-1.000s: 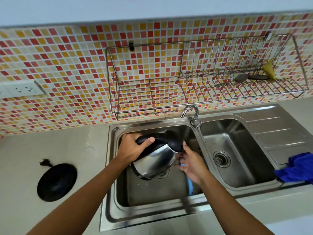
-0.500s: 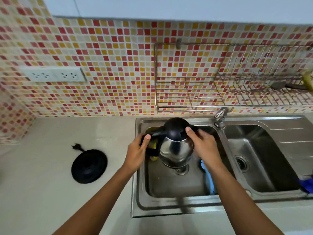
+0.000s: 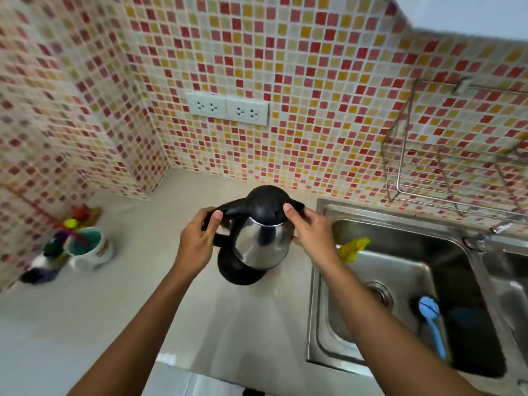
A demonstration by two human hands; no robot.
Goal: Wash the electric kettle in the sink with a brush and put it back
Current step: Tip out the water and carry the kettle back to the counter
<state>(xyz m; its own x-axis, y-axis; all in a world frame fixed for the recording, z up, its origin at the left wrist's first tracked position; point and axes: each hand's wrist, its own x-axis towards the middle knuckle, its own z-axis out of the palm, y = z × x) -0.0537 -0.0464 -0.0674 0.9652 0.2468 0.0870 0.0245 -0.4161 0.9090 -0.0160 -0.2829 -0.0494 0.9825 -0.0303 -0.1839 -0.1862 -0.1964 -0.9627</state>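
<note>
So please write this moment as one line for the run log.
stage: put back | kettle: upright above base | left hand: on handle | right hand: on lid side | brush: in sink

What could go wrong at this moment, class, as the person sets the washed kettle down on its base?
1. The kettle, held by the left hand and right hand, sits tilted over the black base; it may seat crookedly and tip.
2. Any water left underneath could wet the base's contacts.
3. The mug of utensils stands nearby; a swinging elbow might knock it.
</note>
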